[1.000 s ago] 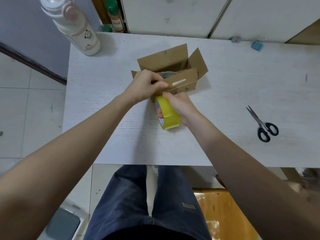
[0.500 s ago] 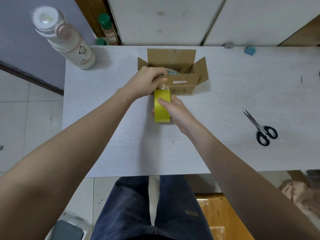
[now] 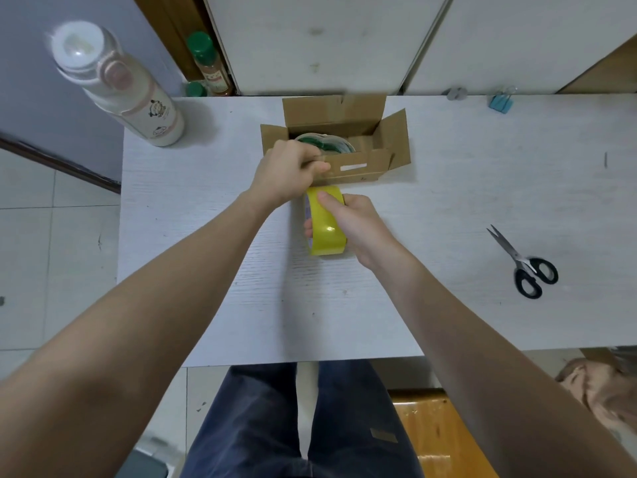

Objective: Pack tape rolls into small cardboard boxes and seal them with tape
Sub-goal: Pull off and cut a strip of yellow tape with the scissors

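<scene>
A small cardboard box (image 3: 358, 113) stands open at the far middle of the white table (image 3: 448, 188), all flaps up. A clear tape roll (image 3: 336, 143) with a green core lies inside it. My left hand (image 3: 287, 172) is curled at the box's near left corner, thumb pressed on the near flap. My right hand (image 3: 351, 219) grips a yellow tape roll (image 3: 325, 232) standing on edge just in front of the box, index finger on top of it. Any tape strip between roll and box is too faint to tell.
Black-handled scissors (image 3: 524, 263) lie at the right. A white and pink bottle (image 3: 120, 88) stands at the far left corner. A blue binder clip (image 3: 501, 103) and a grey clip (image 3: 455, 93) sit at the far edge. Green-capped bottles (image 3: 208, 63) stand behind the table.
The box has turned square to me. My left hand stays at its near left corner. The yellow roll in my right hand sits slightly further back toward me.
</scene>
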`<action>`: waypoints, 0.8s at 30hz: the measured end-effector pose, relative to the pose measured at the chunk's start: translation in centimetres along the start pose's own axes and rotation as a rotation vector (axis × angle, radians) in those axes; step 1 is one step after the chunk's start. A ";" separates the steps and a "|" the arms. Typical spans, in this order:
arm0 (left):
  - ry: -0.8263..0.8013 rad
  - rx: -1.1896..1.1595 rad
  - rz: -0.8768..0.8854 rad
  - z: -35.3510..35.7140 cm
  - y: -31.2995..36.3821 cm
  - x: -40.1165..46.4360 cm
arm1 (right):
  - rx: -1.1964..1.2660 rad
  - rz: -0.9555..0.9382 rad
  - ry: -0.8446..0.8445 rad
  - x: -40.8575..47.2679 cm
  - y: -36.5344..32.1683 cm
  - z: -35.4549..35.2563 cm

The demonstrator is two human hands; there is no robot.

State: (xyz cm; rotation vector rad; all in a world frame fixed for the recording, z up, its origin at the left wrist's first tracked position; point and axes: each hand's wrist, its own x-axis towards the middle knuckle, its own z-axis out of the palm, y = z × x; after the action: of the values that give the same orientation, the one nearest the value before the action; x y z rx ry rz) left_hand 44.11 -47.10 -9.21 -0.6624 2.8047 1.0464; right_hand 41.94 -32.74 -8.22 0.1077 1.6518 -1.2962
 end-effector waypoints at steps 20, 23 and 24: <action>0.356 0.049 0.069 1.0 1.0 -7.0 | -0.258 0.044 0.123 -1.5 -0.4 0.4; 0.263 0.113 0.131 1.2 2.5 -7.7 | -0.260 0.017 0.129 -2.2 -0.9 -1.1; 0.243 0.112 0.158 1.1 3.3 -7.8 | -0.261 -0.006 0.133 -2.5 -1.1 -1.7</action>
State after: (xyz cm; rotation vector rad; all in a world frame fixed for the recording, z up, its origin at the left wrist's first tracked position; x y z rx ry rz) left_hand 49.70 -41.28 -6.41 -0.6019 3.1434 0.8755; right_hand 41.42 -30.71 -5.78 0.0323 1.9216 -1.0860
